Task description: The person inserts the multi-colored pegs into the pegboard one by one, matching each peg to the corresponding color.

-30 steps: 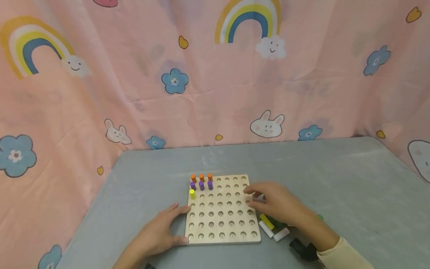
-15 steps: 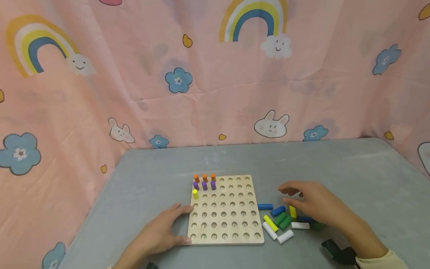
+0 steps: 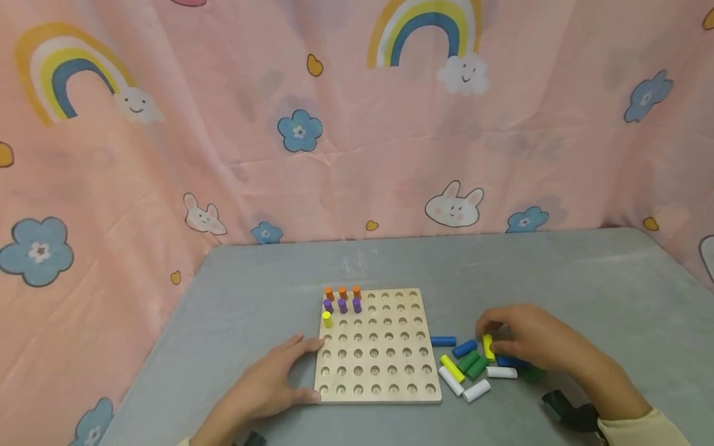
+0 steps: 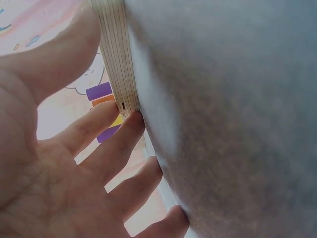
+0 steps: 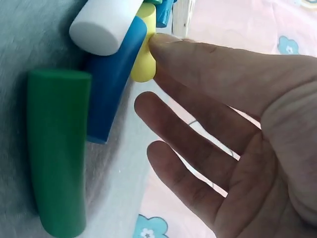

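Note:
A pale wooden pegboard [image 3: 382, 353] with rows of round holes lies on the table. Orange pegs [image 3: 343, 292], purple pegs [image 3: 343, 306] and one yellow peg [image 3: 327, 319] stand in its far left holes. My left hand [image 3: 268, 381] rests against the board's left edge, fingers extended, thumb and index fingertip at the side; the left wrist view shows the fingertips along that edge [image 4: 118, 54]. Right of the board, my right hand [image 3: 530, 337] has thumb and index finger about a loose yellow peg [image 3: 488, 348], the thumb touching it. The index fingertip is hidden behind this peg in the right wrist view.
Loose blue pegs [image 3: 465, 349], green pegs [image 3: 476, 368], white pegs [image 3: 476, 391] and another yellow peg [image 3: 452, 368] lie around the right hand. One blue peg [image 3: 443, 341] lies at the board's right edge. A pink patterned curtain [image 3: 357, 155] hangs behind the grey table [image 3: 268, 279].
My right hand has moved right from over the board, then down to the loose yellow peg, thumb and index finger coming together around it. The left hand stays at the board's edge.

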Demonstrator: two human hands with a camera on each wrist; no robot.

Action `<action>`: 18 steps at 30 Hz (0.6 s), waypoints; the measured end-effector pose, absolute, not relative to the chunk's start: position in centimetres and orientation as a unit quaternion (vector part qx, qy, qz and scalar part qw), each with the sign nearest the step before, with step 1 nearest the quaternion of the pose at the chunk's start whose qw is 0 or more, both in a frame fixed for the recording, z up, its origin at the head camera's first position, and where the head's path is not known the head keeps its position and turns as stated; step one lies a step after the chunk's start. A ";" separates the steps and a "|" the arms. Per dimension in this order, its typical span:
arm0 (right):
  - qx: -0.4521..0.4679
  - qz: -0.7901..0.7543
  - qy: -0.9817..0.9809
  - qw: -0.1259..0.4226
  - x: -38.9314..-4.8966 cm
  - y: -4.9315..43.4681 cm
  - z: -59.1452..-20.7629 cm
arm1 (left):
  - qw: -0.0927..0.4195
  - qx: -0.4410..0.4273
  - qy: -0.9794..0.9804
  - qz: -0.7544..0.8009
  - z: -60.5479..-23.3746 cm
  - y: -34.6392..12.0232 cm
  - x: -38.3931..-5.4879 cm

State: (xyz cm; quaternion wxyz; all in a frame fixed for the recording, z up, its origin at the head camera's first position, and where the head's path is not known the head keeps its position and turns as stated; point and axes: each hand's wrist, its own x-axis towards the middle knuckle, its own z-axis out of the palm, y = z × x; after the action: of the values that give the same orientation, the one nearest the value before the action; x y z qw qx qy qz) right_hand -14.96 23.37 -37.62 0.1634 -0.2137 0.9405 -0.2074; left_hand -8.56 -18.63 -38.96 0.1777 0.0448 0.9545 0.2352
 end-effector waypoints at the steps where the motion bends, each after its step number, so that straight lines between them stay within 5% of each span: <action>1: -0.223 -0.203 0.939 0.164 -15.0 23.4 -37.7 | 0.178 0.045 0.954 0.236 -38.9 -18.6 -8.6; 18: -0.217 -0.167 0.952 0.140 -15.6 24.4 -38.3 | 0.180 0.044 0.950 0.249 -38.7 -18.6 -8.5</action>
State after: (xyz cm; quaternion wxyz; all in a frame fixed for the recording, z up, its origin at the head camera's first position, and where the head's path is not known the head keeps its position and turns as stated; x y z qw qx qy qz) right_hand -15.59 24.43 -38.27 0.1405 -0.2166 0.9515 -0.1671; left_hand -8.50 -18.56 -38.67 0.1800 0.0442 0.9505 0.2494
